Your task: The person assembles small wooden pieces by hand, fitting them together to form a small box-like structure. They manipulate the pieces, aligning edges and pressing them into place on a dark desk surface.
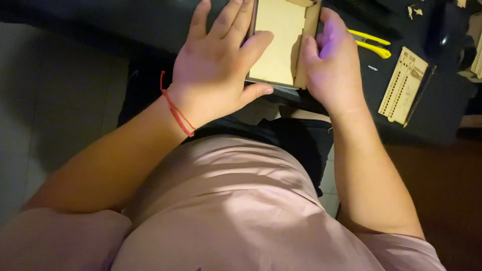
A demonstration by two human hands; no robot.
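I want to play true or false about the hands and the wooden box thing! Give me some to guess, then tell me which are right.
1. Both hands hold the wooden box. True: the left hand grips its left side, the right hand its right.
2. The red string bracelet is on the right wrist. False: it is on the left wrist.
3. A yellow utility knife lies on the dark table. True.
4. The right hand holds the perforated wooden sheet. False: the sheet lies on the table, apart from that hand.
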